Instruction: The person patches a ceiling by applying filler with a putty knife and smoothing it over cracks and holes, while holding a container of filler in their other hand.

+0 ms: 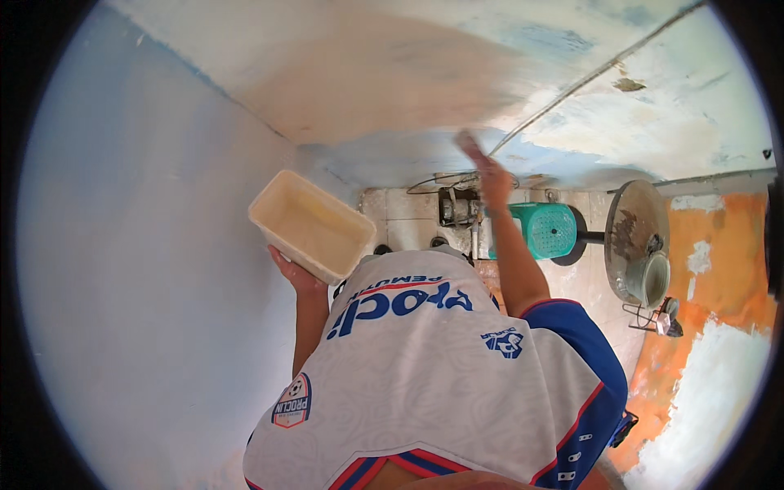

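Tub (296, 256) of cream plastic ahead of the torso and toward the left, mouth facing up, long side slanting. Left hand (302, 276) gripping it from below and outside, fingers along the outer side, forearm rising beside the shirt (400, 347). Right arm stretched well forward, right hand (495, 188) raised toward the patchy front wall (384, 82). Blurred reddish-brown shape (471, 147) beyond the knuckles; too smeared to tell whether gripping a tool or only extending fingers, or whether touching the wall. To the left, pale blue wall (139, 245) close beside the tub, meeting the front wall in a corner past the far rim. Dark seam (596, 79) slanting up rightward from near the blurred shape. Between tub and right forearm, wide gap over tiled floor (412, 207), small machine (456, 207) near the wall's foot. Right of the forearm, green stool (549, 231) just beside; farther out, round table (627, 204) bearing a pale pot (650, 282).
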Action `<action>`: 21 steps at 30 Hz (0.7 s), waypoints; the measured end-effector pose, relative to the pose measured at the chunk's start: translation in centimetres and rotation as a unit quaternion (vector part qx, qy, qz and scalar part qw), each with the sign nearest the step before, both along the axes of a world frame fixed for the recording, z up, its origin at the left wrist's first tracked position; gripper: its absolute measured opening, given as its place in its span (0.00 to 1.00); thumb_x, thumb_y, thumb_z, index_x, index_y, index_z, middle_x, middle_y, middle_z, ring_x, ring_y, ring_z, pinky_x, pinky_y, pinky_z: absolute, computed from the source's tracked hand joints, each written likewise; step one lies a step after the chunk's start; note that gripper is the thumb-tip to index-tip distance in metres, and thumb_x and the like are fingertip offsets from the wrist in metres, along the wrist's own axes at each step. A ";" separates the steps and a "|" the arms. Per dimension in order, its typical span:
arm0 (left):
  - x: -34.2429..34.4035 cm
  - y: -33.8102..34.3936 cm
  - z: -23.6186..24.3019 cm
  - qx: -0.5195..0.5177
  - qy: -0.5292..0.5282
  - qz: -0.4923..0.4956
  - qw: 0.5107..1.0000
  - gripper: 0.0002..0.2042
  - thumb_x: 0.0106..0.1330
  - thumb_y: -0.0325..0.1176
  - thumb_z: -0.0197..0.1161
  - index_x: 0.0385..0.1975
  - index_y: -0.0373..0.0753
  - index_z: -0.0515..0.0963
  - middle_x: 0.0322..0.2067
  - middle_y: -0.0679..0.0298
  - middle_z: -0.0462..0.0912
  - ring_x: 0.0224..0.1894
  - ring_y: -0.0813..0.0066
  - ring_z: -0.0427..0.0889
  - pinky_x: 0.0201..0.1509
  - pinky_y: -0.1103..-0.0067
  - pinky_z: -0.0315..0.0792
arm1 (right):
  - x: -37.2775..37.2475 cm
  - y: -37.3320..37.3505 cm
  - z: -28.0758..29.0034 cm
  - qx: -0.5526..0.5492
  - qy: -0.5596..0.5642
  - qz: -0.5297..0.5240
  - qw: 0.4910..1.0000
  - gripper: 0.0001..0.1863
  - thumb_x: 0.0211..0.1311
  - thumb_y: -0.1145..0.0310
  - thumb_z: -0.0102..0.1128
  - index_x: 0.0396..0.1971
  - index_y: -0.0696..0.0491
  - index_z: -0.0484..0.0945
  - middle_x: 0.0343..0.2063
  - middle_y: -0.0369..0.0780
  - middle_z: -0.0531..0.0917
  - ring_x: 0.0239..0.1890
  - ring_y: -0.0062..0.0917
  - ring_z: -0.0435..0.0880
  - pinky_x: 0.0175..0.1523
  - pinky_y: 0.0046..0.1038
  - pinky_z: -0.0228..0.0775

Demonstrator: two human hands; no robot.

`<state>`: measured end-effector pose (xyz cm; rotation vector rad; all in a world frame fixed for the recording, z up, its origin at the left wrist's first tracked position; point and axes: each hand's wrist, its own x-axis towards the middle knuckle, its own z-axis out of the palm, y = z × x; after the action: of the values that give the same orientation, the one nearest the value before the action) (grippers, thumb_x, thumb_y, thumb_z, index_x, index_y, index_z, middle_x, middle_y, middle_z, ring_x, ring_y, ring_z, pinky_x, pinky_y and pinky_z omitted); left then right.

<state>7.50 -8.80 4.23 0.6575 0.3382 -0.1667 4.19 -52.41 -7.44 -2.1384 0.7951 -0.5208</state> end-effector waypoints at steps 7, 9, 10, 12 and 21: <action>-2.2 -3.4 3.3 0.040 0.038 -0.006 0.998 0.35 0.74 0.65 0.38 0.73 0.48 0.59 0.70 0.62 0.64 0.70 0.58 0.66 0.72 0.63 0.65 | 6.0 2.9 1.2 -0.064 -0.022 0.061 0.996 0.14 0.67 0.61 0.62 0.43 0.54 0.86 0.40 0.48 0.87 0.43 0.45 0.86 0.47 0.40 0.78; -2.3 -4.6 4.8 0.044 0.024 -0.005 0.999 0.35 0.75 0.64 0.38 0.73 0.47 0.60 0.70 0.61 0.64 0.70 0.58 0.66 0.71 0.63 0.66 | 5.1 -1.9 -0.7 -0.022 -0.107 0.020 0.994 0.11 0.68 0.63 0.62 0.43 0.52 0.87 0.40 0.45 0.88 0.41 0.42 0.88 0.46 0.37 0.79; -3.1 -4.9 4.8 0.039 0.021 0.007 0.999 0.34 0.75 0.63 0.39 0.72 0.47 0.61 0.70 0.61 0.65 0.69 0.57 0.67 0.71 0.63 0.66 | 3.8 -3.5 0.3 -0.029 -0.138 0.025 0.990 0.12 0.68 0.63 0.63 0.44 0.51 0.87 0.41 0.45 0.88 0.42 0.41 0.88 0.46 0.35 0.79; -4.2 -5.9 4.5 0.034 0.023 0.018 0.999 0.34 0.76 0.63 0.39 0.72 0.46 0.61 0.70 0.61 0.65 0.69 0.57 0.67 0.71 0.63 0.66 | 0.7 -6.9 -0.1 0.063 -0.119 -0.050 0.990 0.15 0.66 0.58 0.65 0.46 0.50 0.87 0.42 0.48 0.87 0.45 0.44 0.86 0.49 0.37 0.78; -7.6 -8.2 1.1 0.059 0.057 0.050 0.995 0.34 0.76 0.63 0.37 0.73 0.47 0.58 0.72 0.61 0.62 0.70 0.58 0.66 0.72 0.63 0.65 | 3.3 -0.2 -3.5 -0.072 0.030 0.152 0.985 0.21 0.72 0.50 0.54 0.47 0.50 0.84 0.46 0.47 0.85 0.49 0.45 0.83 0.54 0.43 0.75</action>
<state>-0.07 -17.05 5.37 0.7481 0.4924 -0.0888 7.45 -52.64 -10.98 -2.3647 0.4602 -0.3638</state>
